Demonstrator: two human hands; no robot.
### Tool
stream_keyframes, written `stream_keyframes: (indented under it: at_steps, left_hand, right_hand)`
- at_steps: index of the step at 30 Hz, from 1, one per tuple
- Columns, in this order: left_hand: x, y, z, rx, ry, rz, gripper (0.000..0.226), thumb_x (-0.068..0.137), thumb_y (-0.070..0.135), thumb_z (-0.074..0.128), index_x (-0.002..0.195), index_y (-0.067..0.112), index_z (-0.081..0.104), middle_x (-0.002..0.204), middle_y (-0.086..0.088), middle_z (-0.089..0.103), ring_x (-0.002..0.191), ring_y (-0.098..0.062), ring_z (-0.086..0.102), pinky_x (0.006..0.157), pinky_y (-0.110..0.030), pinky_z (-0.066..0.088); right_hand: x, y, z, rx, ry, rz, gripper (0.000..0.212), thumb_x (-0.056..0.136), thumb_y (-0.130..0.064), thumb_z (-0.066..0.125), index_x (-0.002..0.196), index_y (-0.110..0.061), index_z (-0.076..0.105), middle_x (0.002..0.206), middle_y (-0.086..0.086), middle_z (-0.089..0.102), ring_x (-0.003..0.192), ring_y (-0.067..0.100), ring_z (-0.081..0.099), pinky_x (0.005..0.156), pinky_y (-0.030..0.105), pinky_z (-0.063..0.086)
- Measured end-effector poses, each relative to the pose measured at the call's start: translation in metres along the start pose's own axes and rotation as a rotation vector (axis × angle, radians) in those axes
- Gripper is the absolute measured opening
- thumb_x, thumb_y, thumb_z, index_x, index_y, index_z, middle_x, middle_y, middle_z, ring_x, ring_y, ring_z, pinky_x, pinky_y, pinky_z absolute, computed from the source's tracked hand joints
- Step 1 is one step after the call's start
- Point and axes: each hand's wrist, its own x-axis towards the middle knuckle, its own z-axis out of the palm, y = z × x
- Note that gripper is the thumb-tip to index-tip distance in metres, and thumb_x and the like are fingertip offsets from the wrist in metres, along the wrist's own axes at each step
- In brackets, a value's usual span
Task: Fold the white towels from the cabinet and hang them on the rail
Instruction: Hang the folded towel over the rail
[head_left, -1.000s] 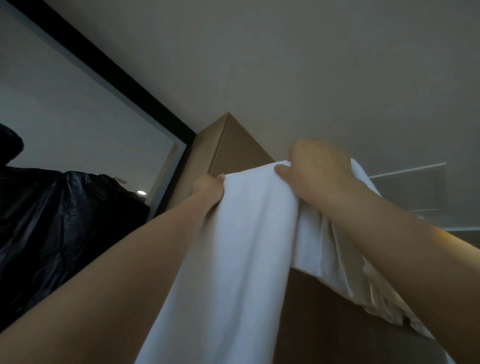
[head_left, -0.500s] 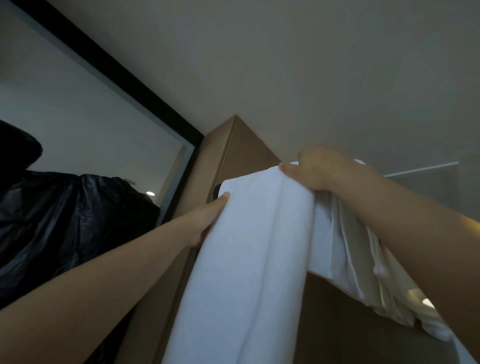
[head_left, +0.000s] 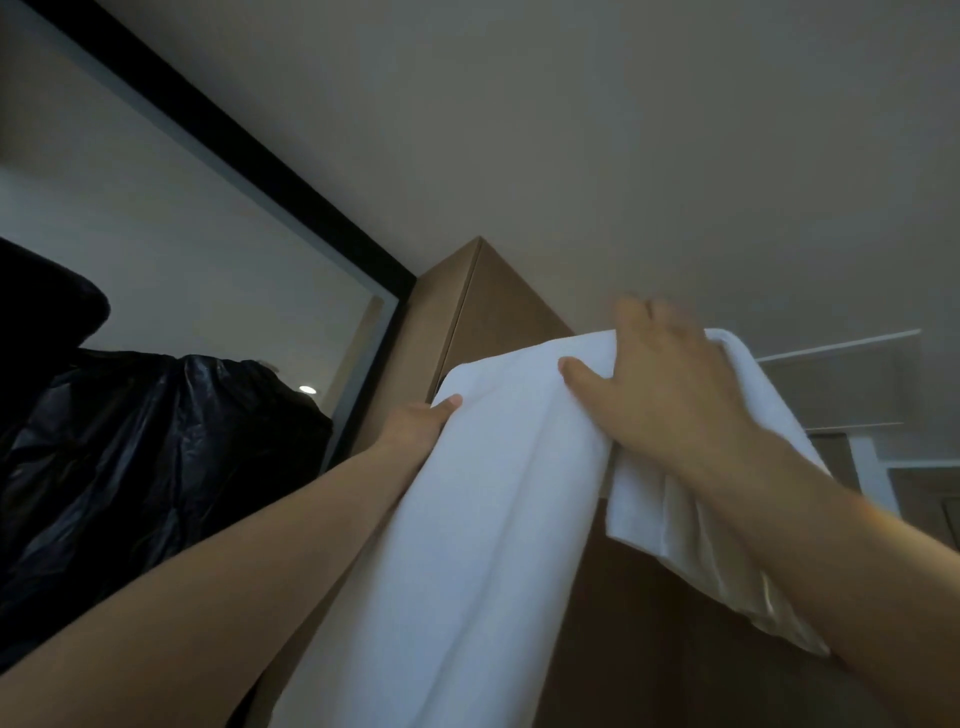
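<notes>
The view looks steeply upward. A white towel hangs in a long folded strip in front of a brown cabinet; its top is draped over something hidden, and no rail shows. My left hand pinches the towel's upper left edge, thumb on the front and fingers hidden behind. My right hand lies over the top fold with blurred, spread fingers and the thumb pressed on the front. More white cloth hangs in pleats under my right forearm.
A black-framed mirror or glass panel fills the left, showing a dark shiny shape. The ceiling is close above the cabinet top. White shelf-like edges stand at the right.
My right hand has gone from a closed grip to spread fingers on the top fold. My left hand still holds the left edge. The view has shifted slightly.
</notes>
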Motion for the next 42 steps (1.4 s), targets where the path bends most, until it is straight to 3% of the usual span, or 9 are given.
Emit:
stream_keyframes:
  at_steps: [3,7,14,19,25,31,35,39,42]
  left_hand:
    - [0.0,-0.003,0.001,-0.038,0.004,0.004,0.038,0.09,0.045,0.064,0.077,0.009,0.061,0.079,-0.003,0.06,0.079,-0.023,0.057,0.076,-0.03,0.042]
    - [0.002,-0.003,0.001,-0.021,0.015,0.005,0.037,0.09,0.046,0.063,0.077,0.011,0.06,0.08,-0.001,0.061,0.076,-0.021,0.058,0.074,-0.03,0.042]
    - [0.015,0.013,-0.001,-0.018,0.07,0.057,0.038,0.091,0.044,0.061,0.089,0.006,0.061,0.081,-0.002,0.06,0.069,-0.017,0.054,0.063,-0.027,0.039]
    - [0.029,0.033,0.005,0.048,0.132,0.111,0.053,0.093,0.043,0.058,0.12,-0.003,0.06,0.119,-0.018,0.064,0.106,-0.033,0.06,0.081,-0.03,0.039]
    - [0.045,0.04,0.016,0.137,0.158,0.107,0.05,0.093,0.045,0.058,0.117,0.001,0.061,0.101,-0.012,0.061,0.085,-0.023,0.053,0.075,-0.031,0.039]
    - [0.049,0.025,0.02,0.163,0.16,0.117,0.048,0.091,0.041,0.06,0.12,0.003,0.062,0.118,-0.016,0.064,0.105,-0.031,0.061,0.082,-0.035,0.044]
    - [0.044,0.021,0.015,0.173,0.172,0.123,0.049,0.091,0.044,0.058,0.119,0.003,0.063,0.117,-0.015,0.066,0.107,-0.031,0.061,0.08,-0.031,0.042]
    - [0.033,0.013,0.019,0.181,0.187,0.151,0.043,0.096,0.045,0.048,0.084,0.007,0.064,0.111,-0.02,0.067,0.103,-0.035,0.061,0.08,-0.031,0.041]
    - [0.023,0.006,0.018,0.209,0.11,0.104,0.062,0.097,0.055,0.036,0.118,0.003,0.062,0.125,-0.018,0.061,0.115,-0.034,0.056,0.095,-0.036,0.042]
  right_hand:
    - [-0.027,-0.001,0.002,0.139,-0.067,0.073,0.069,0.088,-0.054,0.056,0.141,-0.016,0.032,0.114,0.005,0.058,0.091,0.021,0.056,0.072,0.032,0.041]
    - [-0.031,0.004,0.013,0.331,-0.175,0.074,0.074,0.095,-0.024,0.055,0.152,-0.018,0.009,0.08,-0.009,0.05,0.066,0.006,0.045,0.064,0.032,0.044]
    - [-0.012,0.013,0.014,0.46,-0.145,0.052,0.053,0.093,-0.012,0.058,0.139,-0.031,0.04,0.086,-0.009,0.052,0.086,0.014,0.056,0.067,0.024,0.034]
    - [0.01,0.013,0.01,0.295,-0.059,0.034,0.051,0.092,-0.018,0.061,0.14,-0.025,0.044,0.127,0.005,0.061,0.115,0.026,0.055,0.086,0.029,0.037]
    - [0.033,0.011,0.008,0.017,-0.078,0.044,0.035,0.093,-0.022,0.057,0.127,-0.013,0.055,0.12,0.011,0.064,0.114,0.034,0.055,0.094,0.036,0.036]
    - [0.046,0.012,0.013,-0.082,-0.29,0.03,0.038,0.091,-0.027,0.049,0.125,-0.01,0.055,0.136,0.013,0.049,0.125,0.032,0.044,0.097,0.037,0.035]
    - [0.06,0.012,0.009,0.004,-0.513,0.004,0.026,0.086,-0.023,0.053,0.11,-0.014,0.054,0.122,0.012,0.06,0.106,0.031,0.056,0.087,0.034,0.044]
    - [0.059,0.008,0.014,-0.142,-0.556,-0.013,0.065,0.081,-0.059,0.06,0.131,-0.018,0.051,0.133,0.007,0.056,0.118,0.029,0.054,0.097,0.038,0.044]
    - [0.061,0.011,0.017,-0.157,-0.515,-0.037,0.055,0.081,-0.052,0.064,0.122,-0.016,0.055,0.127,0.008,0.06,0.112,0.03,0.057,0.09,0.035,0.046]
